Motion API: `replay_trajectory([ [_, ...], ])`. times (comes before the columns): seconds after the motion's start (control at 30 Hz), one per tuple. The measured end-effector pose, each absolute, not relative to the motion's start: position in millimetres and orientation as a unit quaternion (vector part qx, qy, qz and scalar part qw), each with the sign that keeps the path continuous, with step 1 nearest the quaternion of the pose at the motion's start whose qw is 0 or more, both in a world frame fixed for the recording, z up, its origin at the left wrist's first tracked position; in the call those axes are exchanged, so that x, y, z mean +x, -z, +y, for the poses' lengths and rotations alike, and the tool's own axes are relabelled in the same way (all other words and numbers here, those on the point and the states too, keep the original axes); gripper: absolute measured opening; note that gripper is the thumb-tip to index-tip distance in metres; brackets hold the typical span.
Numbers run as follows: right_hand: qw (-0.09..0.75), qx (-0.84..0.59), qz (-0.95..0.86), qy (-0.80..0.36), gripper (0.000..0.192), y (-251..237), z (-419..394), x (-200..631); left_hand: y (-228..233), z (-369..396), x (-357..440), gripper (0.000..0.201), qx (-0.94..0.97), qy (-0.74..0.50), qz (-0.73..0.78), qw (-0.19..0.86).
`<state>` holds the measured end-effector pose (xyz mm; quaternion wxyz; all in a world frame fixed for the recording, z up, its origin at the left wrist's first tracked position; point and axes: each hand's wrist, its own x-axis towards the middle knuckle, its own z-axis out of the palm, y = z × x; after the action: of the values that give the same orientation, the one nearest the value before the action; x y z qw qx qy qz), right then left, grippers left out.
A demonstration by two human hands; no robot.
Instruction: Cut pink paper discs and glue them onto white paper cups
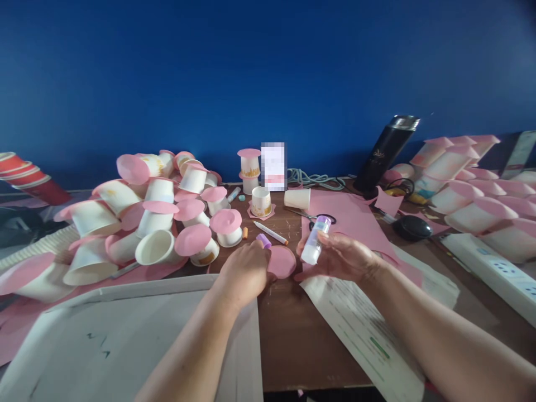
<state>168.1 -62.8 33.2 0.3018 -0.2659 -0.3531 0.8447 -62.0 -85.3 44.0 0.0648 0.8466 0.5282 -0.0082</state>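
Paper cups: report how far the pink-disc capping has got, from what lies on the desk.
Done: a pile of paper cups at left already carries pink discs, and more capped cups lie at right. In hand: the right hand holds an open glue stick, while the left hand presses a loose pink disc on the desk. Left: one plain cup lies uncapped, beside uncut pink paper.

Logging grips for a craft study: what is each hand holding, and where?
Right hand grips the white glue stick around its lower body. Left hand presses the pink paper circle on its edge.
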Motion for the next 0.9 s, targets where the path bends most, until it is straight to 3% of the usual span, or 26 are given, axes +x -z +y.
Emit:
replay_trajectory([
  [0.2,0.341,-0.257,-0.325,-0.844,0.026,-30,-64,160,-45,-87,-60,0.021,0.85,0.004,0.523,0.061],
  [0.33,0.329,-0.293,-0.34,-0.831,0.03,-34,-60,169,-49,-88,-58,0.028,0.848,0.013,0.526,0.057],
  [0.53,0.334,-0.335,-0.393,-0.789,0.032,-40,-59,172,-53,-88,-57,0.02,0.86,0.029,0.507,0.056],
  [0.9,0.399,-0.324,-0.317,-0.797,0.025,-26,-60,156,-50,-87,-55,0.019,0.862,0.005,0.504,0.058],
])
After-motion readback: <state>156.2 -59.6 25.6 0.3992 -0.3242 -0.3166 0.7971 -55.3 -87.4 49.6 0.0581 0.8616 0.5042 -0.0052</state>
